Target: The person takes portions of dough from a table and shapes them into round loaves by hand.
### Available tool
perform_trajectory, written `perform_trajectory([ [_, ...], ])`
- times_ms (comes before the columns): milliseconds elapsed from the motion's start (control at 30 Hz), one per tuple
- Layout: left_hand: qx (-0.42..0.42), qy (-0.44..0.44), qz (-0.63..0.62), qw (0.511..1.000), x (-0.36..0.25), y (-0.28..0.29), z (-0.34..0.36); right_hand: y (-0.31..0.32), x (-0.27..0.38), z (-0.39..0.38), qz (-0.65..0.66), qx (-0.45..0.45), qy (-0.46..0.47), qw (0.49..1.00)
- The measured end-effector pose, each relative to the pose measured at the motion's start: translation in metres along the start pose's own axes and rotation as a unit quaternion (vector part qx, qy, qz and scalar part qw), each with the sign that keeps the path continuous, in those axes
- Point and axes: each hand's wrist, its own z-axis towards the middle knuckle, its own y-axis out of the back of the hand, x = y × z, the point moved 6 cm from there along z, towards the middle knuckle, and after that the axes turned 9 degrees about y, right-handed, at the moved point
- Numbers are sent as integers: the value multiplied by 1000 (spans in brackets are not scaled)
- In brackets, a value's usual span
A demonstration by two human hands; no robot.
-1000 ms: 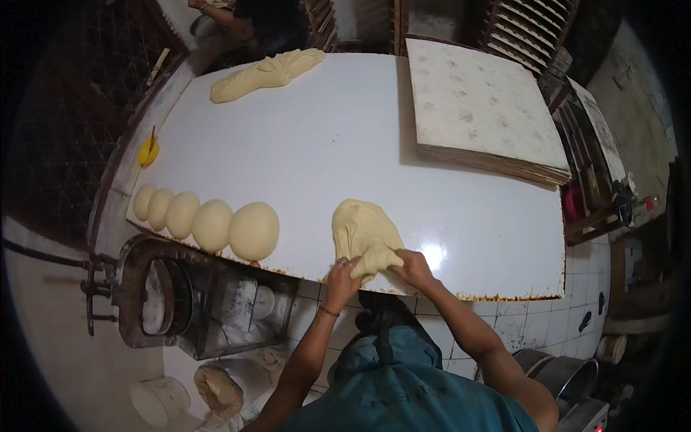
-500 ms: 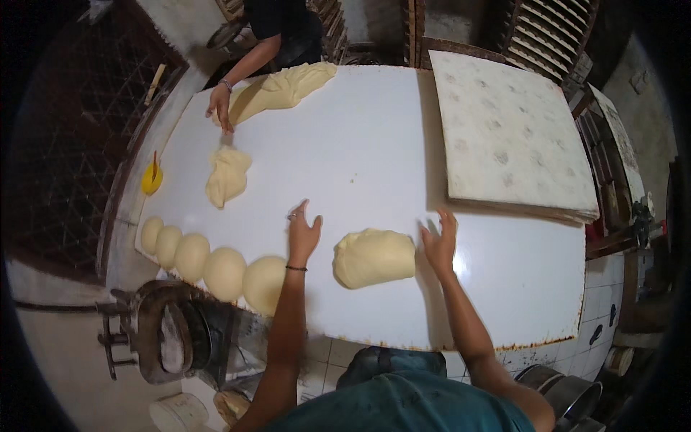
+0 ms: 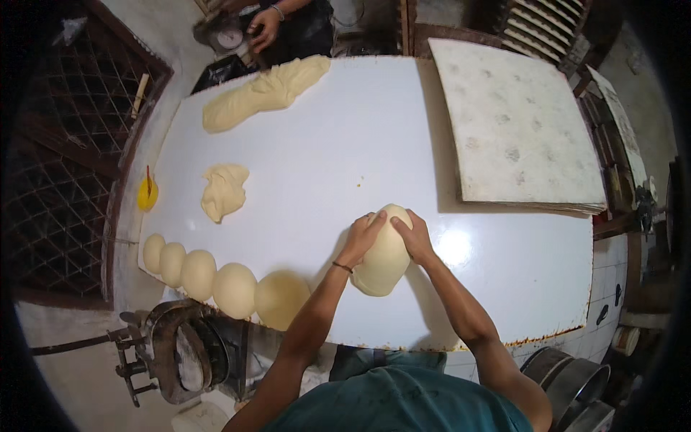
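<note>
A smooth, pale yellow lump of dough (image 3: 383, 265) lies lengthwise before me on the white tabletop (image 3: 324, 158). My left hand (image 3: 364, 236) grips its far left side, and my right hand (image 3: 414, 235) grips its far right side. Both thumbs press on top near the far end, while the other fingers curl around the sides, partly hidden. Several rounded dough balls (image 3: 235, 290) stand in a row along the table's near left edge; my left forearm passes close to the nearest one.
A rough dough piece (image 3: 224, 191) lies left of centre, with a long dough slab (image 3: 266, 93) behind it. Stacked pale boards (image 3: 518, 129) cover the far right. A yellow bowl (image 3: 147, 194) sits at the left edge. Across the table is another person's hand (image 3: 265, 29) near a dial scale (image 3: 229, 38).
My hands, apart on either side of the dough before, have closed on it, and the dough has turned lengthwise. The other person's hand has drawn back from the table.
</note>
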Motion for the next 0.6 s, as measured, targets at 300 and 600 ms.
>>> perform_trajectory([
  [300, -99, -522, 89, 842, 5, 10, -172, -8, 111, -181, -244, -102, 494, 828],
  [600, -119, -363, 268, 885, 141, 13, -224, -49, -44, -315, -185, -148, 122, 964],
])
